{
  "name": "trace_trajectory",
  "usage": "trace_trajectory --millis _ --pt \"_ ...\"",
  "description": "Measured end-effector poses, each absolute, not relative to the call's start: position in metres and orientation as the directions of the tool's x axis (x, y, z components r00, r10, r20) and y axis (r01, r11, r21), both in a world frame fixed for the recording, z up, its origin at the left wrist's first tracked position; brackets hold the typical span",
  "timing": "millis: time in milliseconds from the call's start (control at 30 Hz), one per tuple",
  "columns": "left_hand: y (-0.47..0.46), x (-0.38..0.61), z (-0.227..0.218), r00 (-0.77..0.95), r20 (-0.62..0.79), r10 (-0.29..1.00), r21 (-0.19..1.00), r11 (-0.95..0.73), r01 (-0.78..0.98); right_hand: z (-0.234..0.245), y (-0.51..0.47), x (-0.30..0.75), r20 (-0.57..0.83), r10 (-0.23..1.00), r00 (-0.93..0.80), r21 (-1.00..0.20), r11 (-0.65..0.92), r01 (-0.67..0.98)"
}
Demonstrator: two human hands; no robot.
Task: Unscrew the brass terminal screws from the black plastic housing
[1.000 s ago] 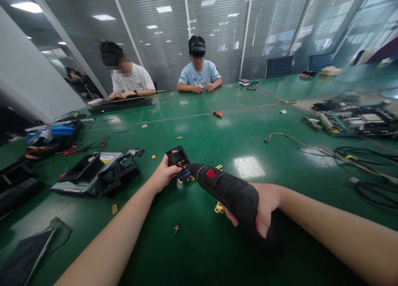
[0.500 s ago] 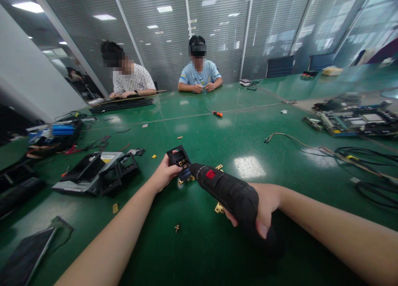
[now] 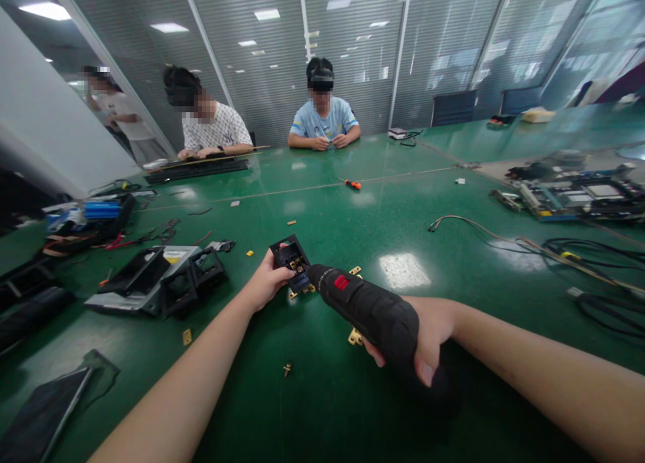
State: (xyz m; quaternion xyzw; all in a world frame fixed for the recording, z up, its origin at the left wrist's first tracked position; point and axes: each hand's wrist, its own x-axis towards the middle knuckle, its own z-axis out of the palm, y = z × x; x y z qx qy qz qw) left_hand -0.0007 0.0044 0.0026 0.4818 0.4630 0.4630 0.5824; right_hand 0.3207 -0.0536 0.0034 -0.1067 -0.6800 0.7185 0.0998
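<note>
My left hand (image 3: pixel 268 281) grips a small black housing (image 3: pixel 291 253) by its near left side, thumb laid over the edge. Brass-coloured parts show inside that housing. My right hand (image 3: pixel 428 335) is wrapped around the handle of a black cordless drill (image 3: pixel 367 306) with a red switch on top. The drill's nose points left into the housing; its bit tip is too small to make out clearly. Brass pieces (image 3: pixel 355 337) lie partly hidden under the drill, and a few small screws (image 3: pixel 287 369) rest on the table nearer to me.
On the left sit a grey and black frame (image 3: pixel 151 281), a flat dark panel (image 3: pixel 45 416) and a blue battery pack (image 3: pixel 102 210). An orange screwdriver (image 3: pixel 353 184) lies ahead. To the right are black cables (image 3: pixel 594 261) and circuit boards (image 3: pixel 589 194). Two people sit across the table.
My hands, the drill and the black housing look the same. A standing person has appeared at the far left, behind the seated people.
</note>
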Motion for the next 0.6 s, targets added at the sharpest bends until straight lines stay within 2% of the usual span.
trace_trajectory --millis 600 --pt "0.0028 -0.0021 0.0031 0.121 -0.113 0.986 0.989 0.123 -0.081 -0.0064 -0.0509 0.3187 -0.047 0.264 -0.963 -0.996 -0.084 0.026"
